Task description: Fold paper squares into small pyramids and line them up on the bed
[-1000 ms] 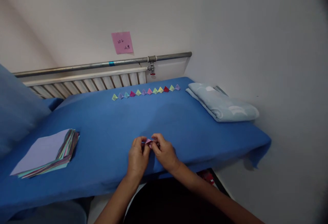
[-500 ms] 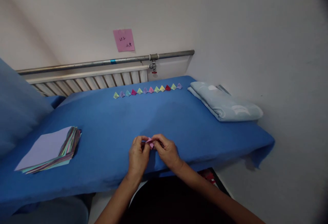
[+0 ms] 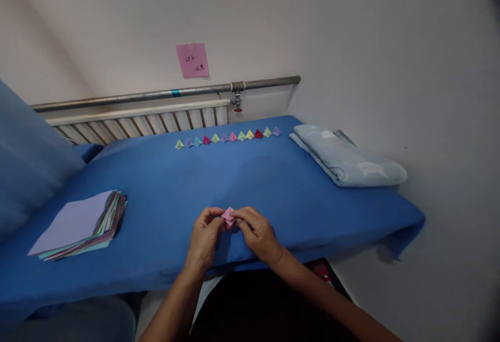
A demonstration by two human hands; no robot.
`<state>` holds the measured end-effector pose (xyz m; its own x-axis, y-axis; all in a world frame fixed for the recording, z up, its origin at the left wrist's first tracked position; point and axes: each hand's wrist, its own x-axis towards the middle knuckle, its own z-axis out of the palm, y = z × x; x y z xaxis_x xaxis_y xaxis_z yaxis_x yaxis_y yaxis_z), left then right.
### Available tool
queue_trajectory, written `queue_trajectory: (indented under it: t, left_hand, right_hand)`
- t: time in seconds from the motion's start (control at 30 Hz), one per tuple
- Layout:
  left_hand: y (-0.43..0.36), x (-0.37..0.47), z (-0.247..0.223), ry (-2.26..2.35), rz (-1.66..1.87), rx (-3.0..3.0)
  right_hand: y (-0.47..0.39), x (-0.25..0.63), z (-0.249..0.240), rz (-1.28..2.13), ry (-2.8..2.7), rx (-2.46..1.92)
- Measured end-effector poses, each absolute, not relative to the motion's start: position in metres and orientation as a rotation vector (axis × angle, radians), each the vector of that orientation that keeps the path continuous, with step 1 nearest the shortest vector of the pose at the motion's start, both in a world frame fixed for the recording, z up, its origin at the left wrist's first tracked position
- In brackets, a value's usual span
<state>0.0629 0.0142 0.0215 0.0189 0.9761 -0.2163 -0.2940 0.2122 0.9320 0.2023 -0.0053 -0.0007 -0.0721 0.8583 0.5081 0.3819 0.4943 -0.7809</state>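
A small folded pink paper (image 3: 228, 216) is held between both hands above the front part of the blue-covered table (image 3: 167, 185). My left hand (image 3: 205, 232) pinches its left side with thumb and fingers. On its right side, the fingertips of my right hand (image 3: 258, 231) grip the paper. The pink piece shows a pointed top with folded layers below it. Farther back lies a row of several small folded papers (image 3: 233, 137) in green, purple, blue, pink, yellow and red.
A stack of coloured paper sheets (image 3: 74, 222) lies at the left. A folded light blue blanket (image 3: 347, 159) sits at the right by the wall. Behind the table are a radiator (image 3: 156, 123), a metal pipe (image 3: 136, 97) and a pink note (image 3: 192, 61) on the wall.
The pink paper is turned and more of its folded face shows between the hands. My left hand has shifted slightly left. The whole view has moved a little.
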Motion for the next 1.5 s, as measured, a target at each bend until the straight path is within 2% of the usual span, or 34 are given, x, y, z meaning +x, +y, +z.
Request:
queue_trajectory:
  t: [0.23, 0.4, 0.53, 0.77, 0.97, 1.23, 1.5]
  left_hand:
    - [0.014, 0.056, 0.018, 1.092, 1.167, 0.865]
    - [0.012, 0.055, 0.016, 1.187, 1.085, 0.948]
    - [0.009, 0.058, 0.018, 1.168, 1.014, 1.038]
    - [0.008, 0.059, 0.019, 1.204, 0.966, 1.105]
    - [0.007, 0.058, 0.019, 1.144, 0.742, 1.255]
    - [0.007, 0.056, 0.011, 1.144, 0.757, 1.327]
    - [0.005, 0.057, 0.021, 1.024, 0.811, 1.435]
  right_hand:
    - [-0.007, 0.205, -0.007, 0.478, -1.766, -0.979]
    - [0.004, 0.209, -0.005, 0.977, -1.332, -1.210]
    - [0.012, 0.211, 0.005, 1.186, -1.334, -1.268]
    - [0.015, 0.211, 0.008, 1.292, -1.302, -1.265]
    - [0.016, 0.212, 0.006, 1.345, -1.243, -1.254]
    - [0.012, 0.213, 0.010, 1.305, -1.339, -1.209]
    - [0.015, 0.211, 0.007, 1.601, -1.102, -1.083]
